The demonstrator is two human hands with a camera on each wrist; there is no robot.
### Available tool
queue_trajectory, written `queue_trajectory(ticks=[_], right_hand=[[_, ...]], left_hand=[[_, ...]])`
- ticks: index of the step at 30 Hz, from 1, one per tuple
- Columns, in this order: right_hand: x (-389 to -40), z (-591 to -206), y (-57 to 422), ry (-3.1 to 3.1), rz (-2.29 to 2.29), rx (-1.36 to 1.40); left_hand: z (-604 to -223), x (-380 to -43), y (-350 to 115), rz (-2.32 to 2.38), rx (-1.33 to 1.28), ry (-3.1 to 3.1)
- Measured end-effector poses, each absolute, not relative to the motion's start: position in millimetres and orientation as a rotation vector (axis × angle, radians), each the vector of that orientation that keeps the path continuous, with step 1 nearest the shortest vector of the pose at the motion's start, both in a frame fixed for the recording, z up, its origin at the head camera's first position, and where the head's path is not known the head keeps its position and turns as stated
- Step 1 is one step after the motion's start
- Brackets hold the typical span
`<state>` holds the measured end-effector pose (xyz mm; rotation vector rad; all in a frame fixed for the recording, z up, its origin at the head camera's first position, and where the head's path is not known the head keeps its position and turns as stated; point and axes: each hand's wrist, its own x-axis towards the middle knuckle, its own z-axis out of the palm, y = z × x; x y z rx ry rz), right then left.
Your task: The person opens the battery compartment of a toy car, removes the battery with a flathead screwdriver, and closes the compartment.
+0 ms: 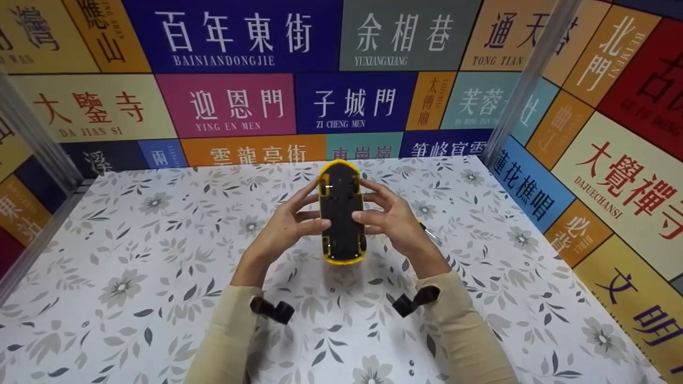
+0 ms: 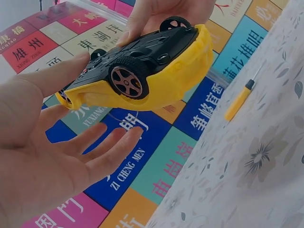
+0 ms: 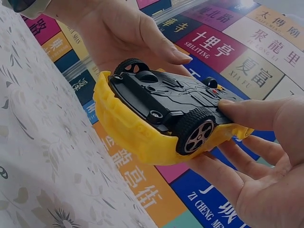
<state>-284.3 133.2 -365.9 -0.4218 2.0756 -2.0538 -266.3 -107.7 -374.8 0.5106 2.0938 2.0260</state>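
Note:
A yellow toy car [image 1: 342, 213] is held up over the table, its black underside [image 3: 171, 92] facing the head camera and its wheels showing in both wrist views. The left hand [image 1: 291, 220] grips one long side, thumb on the underside and fingers behind the body. On the opposite side the right hand [image 1: 394, 218] holds it in much the same way, thumb pressed near the middle of the base. Small screws or metal bits glint near the car's corners. A screwdriver [image 2: 240, 99] with a yellow handle lies on the table, partly hidden behind the right hand in the head view.
The table [image 1: 122, 288] has a white cloth with grey leaves and flowers. Panels [image 1: 224, 104] of coloured name signs stand along its back and sides, with clear corner posts [image 1: 525, 80]. Small black wrist devices [image 1: 416, 301] sit on the beige sleeves.

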Motion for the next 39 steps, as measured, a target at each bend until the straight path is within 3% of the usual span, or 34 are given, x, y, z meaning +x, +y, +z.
queue_trajectory(ticks=[20, 39], right_hand=[[-278.5, -362.4, 132.2, 2.077, -2.141, -0.448], [-278.5, -364.2, 129.2, 2.156, -2.054, -0.437]], left_hand=[[-374.0, -264.5, -109.5, 1.981, 0.641, 1.899], [-377.2, -267.7, -109.9, 1.942, 0.472, 2.04]])
